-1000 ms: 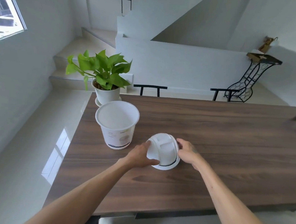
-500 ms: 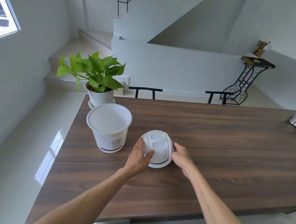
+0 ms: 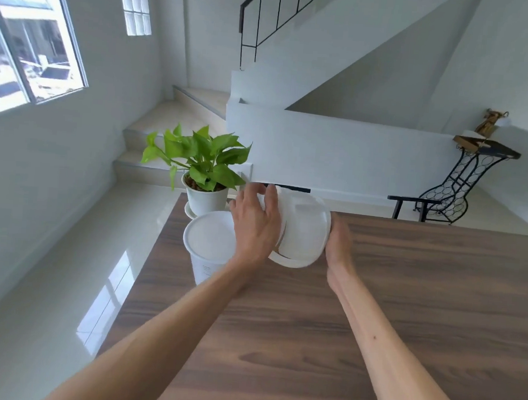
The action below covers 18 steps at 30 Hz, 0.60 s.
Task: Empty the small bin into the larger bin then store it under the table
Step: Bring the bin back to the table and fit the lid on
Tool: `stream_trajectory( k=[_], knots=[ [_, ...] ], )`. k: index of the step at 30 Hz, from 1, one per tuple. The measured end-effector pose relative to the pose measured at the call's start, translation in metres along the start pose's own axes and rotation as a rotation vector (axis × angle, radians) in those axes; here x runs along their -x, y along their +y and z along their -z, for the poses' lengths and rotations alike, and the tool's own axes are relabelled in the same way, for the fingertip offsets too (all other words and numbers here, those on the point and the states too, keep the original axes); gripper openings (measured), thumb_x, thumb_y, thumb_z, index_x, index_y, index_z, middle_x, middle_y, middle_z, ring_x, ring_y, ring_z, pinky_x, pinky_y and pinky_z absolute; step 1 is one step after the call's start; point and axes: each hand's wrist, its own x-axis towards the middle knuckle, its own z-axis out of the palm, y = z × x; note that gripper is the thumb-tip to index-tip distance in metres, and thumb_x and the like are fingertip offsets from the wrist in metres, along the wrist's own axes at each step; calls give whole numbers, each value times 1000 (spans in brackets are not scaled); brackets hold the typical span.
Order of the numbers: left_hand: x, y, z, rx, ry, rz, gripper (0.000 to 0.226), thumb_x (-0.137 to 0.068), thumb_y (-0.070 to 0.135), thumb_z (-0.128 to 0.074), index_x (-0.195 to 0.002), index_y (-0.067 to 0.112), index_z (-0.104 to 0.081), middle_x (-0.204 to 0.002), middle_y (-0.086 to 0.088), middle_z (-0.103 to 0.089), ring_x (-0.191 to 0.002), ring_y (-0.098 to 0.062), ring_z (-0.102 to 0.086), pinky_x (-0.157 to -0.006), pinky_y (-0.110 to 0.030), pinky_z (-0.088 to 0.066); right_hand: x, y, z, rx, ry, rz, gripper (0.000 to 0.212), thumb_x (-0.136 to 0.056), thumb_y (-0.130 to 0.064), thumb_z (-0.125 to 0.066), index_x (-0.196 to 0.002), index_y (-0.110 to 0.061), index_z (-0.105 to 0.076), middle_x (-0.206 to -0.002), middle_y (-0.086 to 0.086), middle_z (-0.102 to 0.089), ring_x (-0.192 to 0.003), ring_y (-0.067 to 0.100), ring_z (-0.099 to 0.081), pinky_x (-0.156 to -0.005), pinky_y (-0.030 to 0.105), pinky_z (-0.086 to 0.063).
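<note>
The small white bin (image 3: 304, 230) is lifted off the table and tilted, its domed lid facing me. My left hand (image 3: 256, 227) grips its left side and my right hand (image 3: 339, 247) presses its right side. The larger white bin (image 3: 209, 243) stands upright on the dark wooden table (image 3: 405, 303) just left of the small bin, partly hidden behind my left hand and wrist. Its open top looks pale inside.
A potted green plant (image 3: 202, 170) in a white pot stands at the table's far left corner, right behind the larger bin. Two black chair backs (image 3: 412, 204) show past the far edge. A black wire stand (image 3: 464, 182) is at the right wall; glossy floor lies left.
Both hands have lifted the small bin off the table and carried it up and toward the larger bin, tilting it. The camera view has risen and shifted.
</note>
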Motion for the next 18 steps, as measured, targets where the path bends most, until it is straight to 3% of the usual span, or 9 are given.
stream_trajectory(
  k=[2, 5, 8, 9, 11, 13, 16, 18],
  knots=[
    [-19, 1, 23, 21, 24, 80, 31, -109, 33, -43, -112, 9, -63, -109, 0, -59, -114, -27, -51, -99, -40, -40, 0, -10, -23, 22, -93, 21, 28, -92, -22, -39, -66, -19, -32, -72, 4, -37, -64, 15, -31, -59, 32, -26],
    [-42, -13, 54, -4, 28, 170, 45, -107, 31, -38, -93, -7, -58, -84, -14, -59, -87, -30, -50, -78, -41, -38, -3, -18, -54, 95, -170, 1, 33, -93, -37, -40, -65, -23, -52, -74, -4, -57, -70, 15, -50, -65, 33, -39],
    [-63, -32, 81, -66, 51, 279, 57, -105, 35, -41, -92, -16, -64, -76, -14, -57, -82, -30, -50, -68, -41, -38, -8, -21, -82, 153, -244, -14, 48, -86, -57, -39, -83, -16, -62, -92, -2, -67, -82, 18, -59, -76, 38, -46],
    [-69, -39, 87, -74, 62, 310, 59, -104, 37, -42, -89, -15, -64, -74, -12, -56, -81, -30, -51, -64, -40, -38, -10, -20, -91, 154, -279, -13, 51, -84, -62, -38, -80, -16, -60, -89, -1, -66, -79, 18, -58, -75, 38, -45],
    [-78, -52, 93, -49, 83, 357, 64, -103, 45, -43, -87, -12, -67, -75, -10, -59, -81, -31, -54, -69, -41, -43, -10, -14, -104, 101, -327, -14, 47, -89, -58, -40, -66, -17, -45, -69, -4, -52, -64, 14, -46, -66, 35, -37],
    [-80, -62, 92, -8, 104, 381, 71, -102, 54, -41, -87, -11, -67, -78, -11, -60, -83, -32, -56, -80, -45, -49, -9, -5, -114, 60, -351, -33, 51, -97, -50, -41, -69, -7, -44, -68, 1, -45, -65, 15, -42, -61, 34, -32],
    [-84, -75, 88, 6, 86, 397, 77, -97, 66, -37, -93, -4, -67, -93, -16, -67, -91, -36, -60, -86, -47, -49, -12, 15, -120, 32, -335, -82, 63, -100, -50, -41, -104, 11, -56, -93, 5, -54, -83, 15, -52, -66, 30, -39],
    [-86, -82, 87, 27, 46, 437, 87, -90, 75, -37, -113, -1, -72, -112, -20, -72, -105, -40, -66, -94, -48, -52, -14, 23, -121, 70, -324, -110, 58, -102, -53, -41, -119, 0, -57, -97, -4, -54, -81, 5, -52, -68, 22, -40]
  ],
)
